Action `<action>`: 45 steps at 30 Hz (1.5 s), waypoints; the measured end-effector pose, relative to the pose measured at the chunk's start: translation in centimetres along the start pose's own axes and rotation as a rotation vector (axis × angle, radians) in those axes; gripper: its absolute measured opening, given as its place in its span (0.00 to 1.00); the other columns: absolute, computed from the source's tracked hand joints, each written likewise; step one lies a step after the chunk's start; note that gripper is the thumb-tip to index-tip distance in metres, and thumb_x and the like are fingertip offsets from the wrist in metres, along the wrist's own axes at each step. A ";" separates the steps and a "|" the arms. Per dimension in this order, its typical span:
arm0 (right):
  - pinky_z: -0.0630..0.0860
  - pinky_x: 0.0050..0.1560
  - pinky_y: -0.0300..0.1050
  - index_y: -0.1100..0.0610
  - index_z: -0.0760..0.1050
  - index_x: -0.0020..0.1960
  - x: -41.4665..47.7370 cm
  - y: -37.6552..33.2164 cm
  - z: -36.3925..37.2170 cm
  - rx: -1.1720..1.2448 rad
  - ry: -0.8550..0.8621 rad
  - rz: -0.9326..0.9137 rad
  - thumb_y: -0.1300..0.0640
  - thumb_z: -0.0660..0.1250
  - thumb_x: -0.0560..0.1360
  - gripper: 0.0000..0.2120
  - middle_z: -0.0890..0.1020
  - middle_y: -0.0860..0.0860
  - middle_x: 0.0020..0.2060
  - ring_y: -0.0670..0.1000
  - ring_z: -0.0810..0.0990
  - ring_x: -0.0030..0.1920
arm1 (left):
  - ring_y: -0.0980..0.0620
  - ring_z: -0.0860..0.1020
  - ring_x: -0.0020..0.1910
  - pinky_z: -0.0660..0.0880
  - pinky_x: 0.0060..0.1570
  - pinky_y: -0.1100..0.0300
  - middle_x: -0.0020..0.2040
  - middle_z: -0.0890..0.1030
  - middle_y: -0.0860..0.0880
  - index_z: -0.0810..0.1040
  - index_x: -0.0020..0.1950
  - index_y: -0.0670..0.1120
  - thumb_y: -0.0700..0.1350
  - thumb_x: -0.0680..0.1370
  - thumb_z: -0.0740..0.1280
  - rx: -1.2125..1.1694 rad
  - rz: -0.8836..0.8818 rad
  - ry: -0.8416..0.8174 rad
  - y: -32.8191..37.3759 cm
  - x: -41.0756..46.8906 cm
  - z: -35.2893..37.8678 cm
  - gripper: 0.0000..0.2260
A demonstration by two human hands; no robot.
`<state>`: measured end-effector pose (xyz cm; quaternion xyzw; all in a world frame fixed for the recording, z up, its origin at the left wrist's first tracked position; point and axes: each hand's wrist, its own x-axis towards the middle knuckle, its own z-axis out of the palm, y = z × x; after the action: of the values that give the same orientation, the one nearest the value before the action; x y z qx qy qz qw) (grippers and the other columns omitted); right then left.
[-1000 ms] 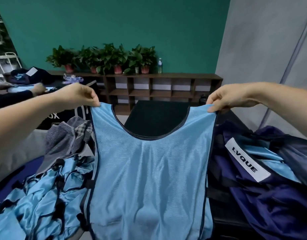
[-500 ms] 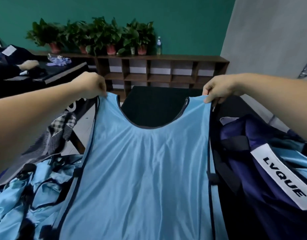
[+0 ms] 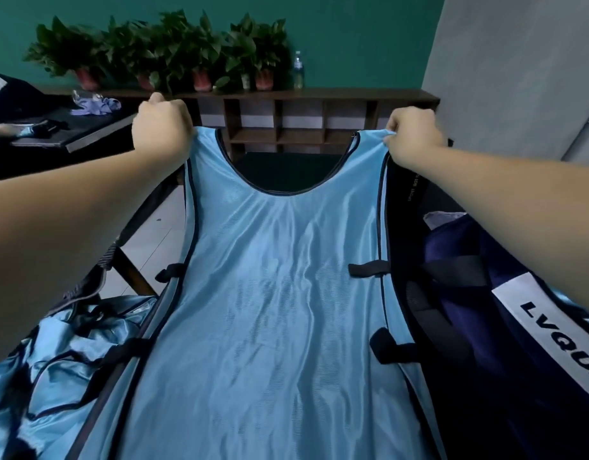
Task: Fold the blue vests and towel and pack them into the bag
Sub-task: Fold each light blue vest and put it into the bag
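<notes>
Lifted higher than before, both fists, left hand (image 3: 163, 126) and right hand (image 3: 413, 134), pinched the shiny light-blue mesh vest (image 3: 276, 293) by its shoulders.

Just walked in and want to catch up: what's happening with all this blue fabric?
A person is holding one blue vest stretched out by its shoulder straps, left hand on one strap and right hand on the other. It is not folded yet. More vests lie crumpled at the left, and the dark bag marked LVQUE sits at the right.
</notes>
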<state>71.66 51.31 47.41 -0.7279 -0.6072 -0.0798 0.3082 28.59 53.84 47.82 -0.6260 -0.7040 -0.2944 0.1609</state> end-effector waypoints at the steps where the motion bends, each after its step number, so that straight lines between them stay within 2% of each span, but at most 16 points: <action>1: 0.76 0.46 0.49 0.51 0.78 0.47 0.0 -0.2 0.3 -0.019 0.007 0.008 0.58 0.71 0.79 0.04 0.82 0.56 0.51 0.62 0.81 0.51 | 0.33 0.78 0.56 0.79 0.51 0.41 0.59 0.77 0.37 0.83 0.52 0.42 0.42 0.80 0.72 -0.002 -0.021 -0.003 0.1 -0.2 0.2 0.04; 3: 0.77 0.47 0.50 0.53 0.80 0.49 -0.2 -0.6 0.7 -0.063 -0.034 0.035 0.60 0.71 0.79 0.03 0.82 0.57 0.51 0.62 0.81 0.51 | 0.34 0.80 0.52 0.81 0.50 0.42 0.56 0.81 0.38 0.83 0.50 0.42 0.40 0.80 0.71 -0.019 -0.052 -0.028 0.1 -0.8 0.8 0.03; 5: 0.82 0.49 0.51 0.56 0.82 0.52 -0.5 -0.9 1.2 -0.096 -0.130 0.064 0.63 0.74 0.75 0.07 0.83 0.58 0.51 0.61 0.83 0.50 | 0.35 0.82 0.49 0.82 0.49 0.43 0.51 0.84 0.39 0.83 0.51 0.44 0.43 0.78 0.71 -0.051 -0.079 -0.084 0.3 -1.8 1.4 0.04; 8: 0.86 0.50 0.55 0.61 0.80 0.60 -1.1 -1.6 2.2 -0.207 -0.318 0.037 0.62 0.81 0.71 0.20 0.85 0.60 0.51 0.60 0.86 0.47 | 0.38 0.82 0.50 0.77 0.46 0.50 0.50 0.82 0.44 0.80 0.61 0.47 0.51 0.77 0.75 -0.100 -0.081 -0.175 0.5 -3.6 2.3 0.15; 10: 0.87 0.46 0.58 0.63 0.77 0.61 -1.8 -2.1 2.5 -0.206 -0.437 0.044 0.63 0.78 0.73 0.19 0.86 0.61 0.47 0.60 0.88 0.40 | 0.40 0.82 0.51 0.75 0.45 0.51 0.52 0.82 0.44 0.78 0.65 0.47 0.53 0.77 0.76 -0.110 -0.075 -0.231 0.3 -4.3 2.8 0.20; 13: 0.87 0.44 0.63 0.64 0.75 0.60 -2.9 -2.9 2.1 -0.155 -0.551 0.068 0.66 0.73 0.77 0.14 0.85 0.66 0.46 0.63 0.89 0.38 | 0.40 0.82 0.53 0.78 0.48 0.49 0.53 0.83 0.45 0.80 0.61 0.46 0.53 0.76 0.77 -0.121 -0.043 -0.298 0.0 -5.2 2.9 0.18; 17: 0.87 0.47 0.61 0.67 0.78 0.60 -4.8 -4.2 0.5 -0.139 -0.633 0.024 0.63 0.76 0.78 0.14 0.86 0.66 0.47 0.63 0.89 0.43 | 0.40 0.82 0.56 0.81 0.55 0.47 0.56 0.85 0.44 0.83 0.58 0.45 0.53 0.77 0.78 -0.108 0.020 -0.416 -0.1 -7.4 2.3 0.16; 20: 0.88 0.47 0.59 0.67 0.78 0.61 -6.8 -5.1 -1.0 -0.171 -0.665 -0.026 0.59 0.76 0.78 0.16 0.86 0.64 0.48 0.60 0.89 0.44 | 0.41 0.81 0.58 0.75 0.51 0.52 0.58 0.84 0.45 0.84 0.61 0.45 0.51 0.77 0.78 -0.093 0.082 -0.465 0.0 -9.6 1.7 0.16; 23: 0.88 0.45 0.57 0.65 0.78 0.61 -9.4 -5.9 -2.6 -0.219 -0.693 -0.099 0.58 0.75 0.79 0.15 0.86 0.62 0.48 0.58 0.89 0.42 | 0.45 0.80 0.50 0.78 0.48 0.53 0.51 0.82 0.49 0.82 0.60 0.48 0.54 0.76 0.78 -0.066 0.137 -0.522 -0.1 -12.1 0.5 0.16; 26: 0.88 0.45 0.55 0.62 0.79 0.60 -12.8 -6.7 -4.0 -0.263 -0.704 -0.159 0.57 0.72 0.80 0.11 0.87 0.60 0.47 0.57 0.89 0.41 | 0.47 0.82 0.43 0.80 0.45 0.51 0.46 0.83 0.48 0.81 0.57 0.49 0.54 0.76 0.78 -0.094 0.129 -0.572 -0.2 -14.9 -1.3 0.15; 29: 0.88 0.48 0.53 0.60 0.81 0.57 -16.5 -7.3 -5.1 -0.267 -0.749 -0.186 0.57 0.69 0.80 0.09 0.89 0.57 0.43 0.56 0.90 0.39 | 0.48 0.82 0.42 0.74 0.39 0.56 0.46 0.83 0.49 0.81 0.54 0.50 0.52 0.77 0.77 -0.141 0.131 -0.576 0.0 -18.2 -3.6 0.11; 31: 0.87 0.52 0.52 0.60 0.82 0.58 -19.1 -7.5 -6.0 -0.269 -0.785 -0.210 0.56 0.68 0.80 0.10 0.89 0.56 0.42 0.56 0.90 0.42 | 0.50 0.81 0.38 0.72 0.34 0.58 0.42 0.83 0.51 0.81 0.52 0.50 0.51 0.77 0.76 -0.189 0.113 -0.574 -0.1 -20.7 -5.3 0.08; 34: 0.87 0.51 0.52 0.61 0.83 0.56 -23.0 -7.1 -6.8 -0.237 -0.841 -0.233 0.57 0.67 0.80 0.11 0.89 0.56 0.44 0.56 0.90 0.44 | 0.54 0.79 0.34 0.68 0.31 0.60 0.38 0.82 0.54 0.81 0.49 0.50 0.48 0.78 0.75 -0.258 0.084 -0.555 -0.8 -24.2 -7.6 0.05; 38: 0.83 0.53 0.53 0.56 0.82 0.52 -27.7 -5.1 -6.6 -0.167 -0.720 -0.250 0.58 0.68 0.76 0.07 0.85 0.54 0.51 0.57 0.84 0.52 | 0.54 0.81 0.33 0.69 0.29 0.64 0.37 0.84 0.53 0.81 0.44 0.51 0.46 0.77 0.74 -0.287 0.065 -0.525 -2.1 -28.1 -9.9 0.04; 41: 0.79 0.57 0.51 0.49 0.78 0.50 -30.9 -3.5 -6.4 -0.117 -0.633 -0.207 0.57 0.68 0.76 0.05 0.81 0.51 0.54 0.56 0.80 0.57 | 0.57 0.80 0.36 0.72 0.34 0.62 0.38 0.83 0.55 0.80 0.41 0.51 0.42 0.77 0.74 -0.283 0.102 -0.479 -3.7 -30.7 -10.1 0.07; 45: 0.74 0.62 0.55 0.51 0.76 0.59 -33.5 -1.7 -5.7 -0.289 -0.522 -0.228 0.56 0.64 0.79 0.10 0.74 0.55 0.60 0.61 0.75 0.62 | 0.52 0.79 0.39 0.74 0.37 0.56 0.41 0.80 0.52 0.79 0.41 0.52 0.40 0.76 0.73 -0.233 0.108 -0.470 -5.6 -32.8 -10.1 0.08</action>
<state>63.22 20.34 36.16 -0.6872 -0.7260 -0.0097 0.0243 27.11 21.55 34.95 -0.7280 -0.6492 -0.2108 -0.0646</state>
